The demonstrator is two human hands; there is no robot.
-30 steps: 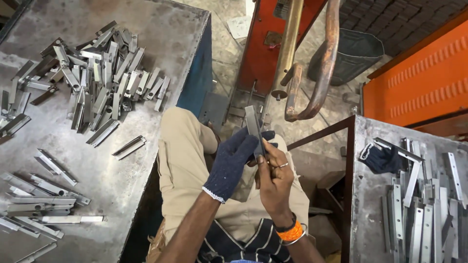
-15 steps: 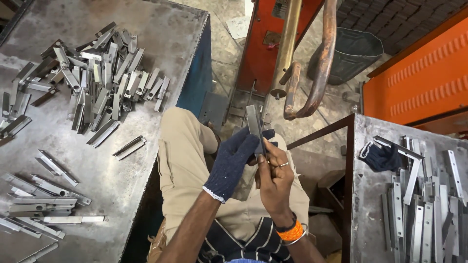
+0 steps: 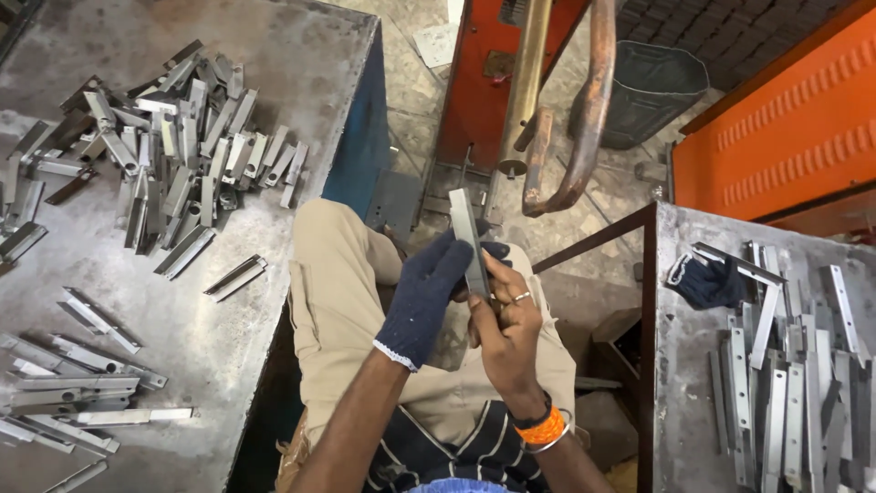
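the flat metal strip (image 3: pixel 467 239) sits at the centre of the frame, over the seated person's lap, and both hands are on it. its long axis runs nearly straight up and down in the picture, leaning slightly so that the free top end points toward the upper middle, where the copper-coloured arms of the machine (image 3: pixel 584 119) hang. the lower part of the strip is hidden between the two hands.

the left hand (image 3: pixel 429 297), in a dark blue knitted glove, lies just left of the strip, its grip closed around the strip's lower half from that side, with gloved fingertips showing past the strip's right edge. the right hand (image 3: pixel 506 324), bare and wearing a ring, is closed on the same lower end from below and right, its fingers pressed against the strip's face. so the strip rises up and away from both grips, and its bare top end is the part nearest the machine; neither hand is clearly nearer to that end.

left of centre, the table (image 3: pixel 274 55) carries a heap of similar metal pieces (image 3: pixel 173 155) in the upper left of the frame, well apart from the hands. at the right edge a second table (image 3: pixel 680 383) holds more strips (image 3: pixel 785 393) and a spare glove (image 3: pixel 707 278).
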